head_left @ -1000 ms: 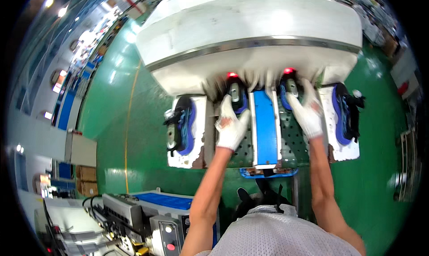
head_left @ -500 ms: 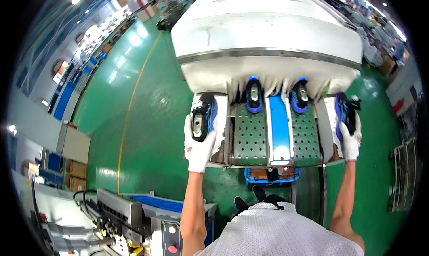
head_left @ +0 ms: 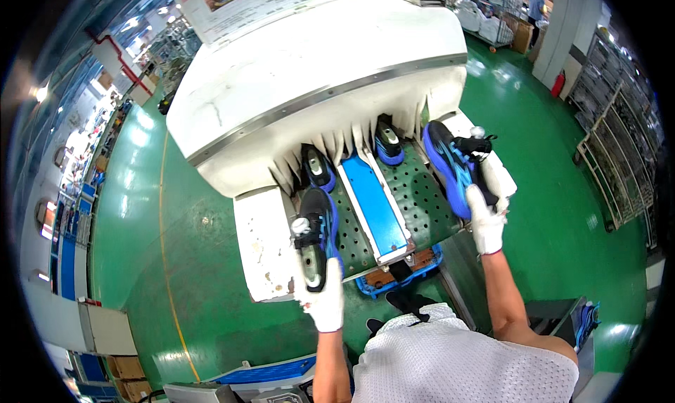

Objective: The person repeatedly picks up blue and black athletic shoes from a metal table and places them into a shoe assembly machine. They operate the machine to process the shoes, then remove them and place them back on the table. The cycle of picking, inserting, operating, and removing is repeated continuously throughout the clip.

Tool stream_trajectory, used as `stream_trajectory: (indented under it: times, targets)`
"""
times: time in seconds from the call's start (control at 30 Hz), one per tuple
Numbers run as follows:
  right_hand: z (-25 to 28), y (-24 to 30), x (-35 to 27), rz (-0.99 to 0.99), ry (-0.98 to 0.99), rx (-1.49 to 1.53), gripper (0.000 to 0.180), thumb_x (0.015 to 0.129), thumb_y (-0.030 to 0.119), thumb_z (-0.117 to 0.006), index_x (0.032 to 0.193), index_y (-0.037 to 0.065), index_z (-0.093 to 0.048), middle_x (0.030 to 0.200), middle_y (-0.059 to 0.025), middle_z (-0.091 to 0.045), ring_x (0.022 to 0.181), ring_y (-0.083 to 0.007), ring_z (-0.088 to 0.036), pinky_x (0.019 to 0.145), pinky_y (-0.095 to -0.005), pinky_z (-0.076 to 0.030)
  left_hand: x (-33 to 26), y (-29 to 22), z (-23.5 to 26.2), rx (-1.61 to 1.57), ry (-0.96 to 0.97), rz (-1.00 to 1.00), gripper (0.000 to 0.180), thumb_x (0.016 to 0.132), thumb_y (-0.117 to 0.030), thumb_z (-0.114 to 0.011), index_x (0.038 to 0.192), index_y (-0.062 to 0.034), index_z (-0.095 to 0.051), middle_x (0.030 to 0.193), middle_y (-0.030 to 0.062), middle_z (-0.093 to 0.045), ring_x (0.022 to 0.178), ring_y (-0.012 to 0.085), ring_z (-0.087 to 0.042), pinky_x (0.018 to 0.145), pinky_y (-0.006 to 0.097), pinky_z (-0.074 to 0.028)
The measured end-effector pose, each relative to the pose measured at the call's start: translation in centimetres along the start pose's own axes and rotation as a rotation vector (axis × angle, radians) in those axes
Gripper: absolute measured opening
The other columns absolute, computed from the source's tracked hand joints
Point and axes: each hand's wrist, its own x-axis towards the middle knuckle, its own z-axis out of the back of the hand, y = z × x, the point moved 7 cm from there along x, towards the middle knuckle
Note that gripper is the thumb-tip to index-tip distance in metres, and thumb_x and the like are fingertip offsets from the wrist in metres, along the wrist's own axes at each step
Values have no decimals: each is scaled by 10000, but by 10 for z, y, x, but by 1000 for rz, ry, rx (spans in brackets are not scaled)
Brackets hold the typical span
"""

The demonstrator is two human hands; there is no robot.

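Note:
In a white glove, my left hand [head_left: 325, 297] is closed round the heel of a black and blue sneaker [head_left: 327, 216], holding it above the left side of the green perforated conveyor [head_left: 355, 245]. My right hand [head_left: 486, 220], gloved too, grips the heel end of another black and blue sneaker [head_left: 441, 160] at the conveyor's right edge. Farther in, two shoes sit partly under the fabric strip curtain [head_left: 281, 171] of the white machine [head_left: 316, 58]: a left shoe [head_left: 317, 167] and a right shoe [head_left: 388, 141]. Their toes are hidden by the strips.
A blue strip [head_left: 376, 206] divides the conveyor. White side ledges [head_left: 260, 241] flank it. Below its front edge is a blue crate [head_left: 422, 266]. A wire cart [head_left: 612, 164] stands at the right, and a blue-topped bench [head_left: 271, 371] at lower left.
Both hands have lifted the sneakers from the side ledges and brought them inward over the conveyor. My view has turned, so the machine now appears tilted and farther left.

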Motion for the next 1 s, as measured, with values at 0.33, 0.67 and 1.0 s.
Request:
stream_trajectory:
  times: [0.33,0.67,1.0]
  targets:
    - [-76,-54,-47,373,436,-192,593,898,126,-739,1435,-30,-541,1420,-253,-581,1339,-388,-559,1126,-452,-450,-10,60,-59,278,19,-129,740,886,-114,-773,1520,48,-428,1504,209,-529,1361,296,-535,1146,392,-407]
    - [-61,37,-58,335,409,-101,878,842,104,-698,1593,-54,-271,1632,-261,-336,1493,-380,-387,1230,-455,-306,-33,23,-24,261,79,-196,694,888,-56,-733,1497,53,-421,1478,249,-505,1389,364,-485,1168,439,-381]
    - [-187,190,-293,-614,1435,1423,707,1000,252,-679,1536,-69,-349,1535,-302,-442,1386,-454,-496,1139,-580,-426,-146,47,-12,-482,-85,494,350,1023,-194,-565,1326,-25,-615,1342,184,-633,1199,281,-635,1052,354,-481]
